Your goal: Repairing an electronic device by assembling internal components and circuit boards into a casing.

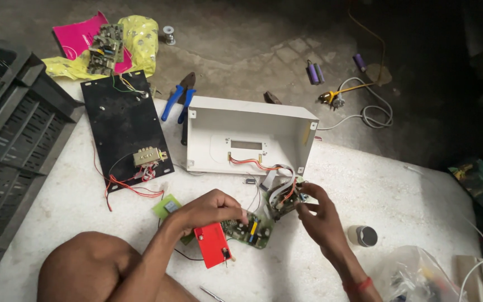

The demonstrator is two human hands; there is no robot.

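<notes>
My left hand grips a green circuit board that carries a red block at its near end. My right hand pinches a small connector at the end of a grey ribbon cable with red wires, just right of the board. The cable and wires run up into an open white plastic enclosure standing on its side right behind my hands.
A black panel with a small transformer and red wires lies at left, beside a dark plastic crate. Blue-handled pliers, another circuit board on pink and yellow bags, a small grey cylinder, and a clear plastic bag lie around.
</notes>
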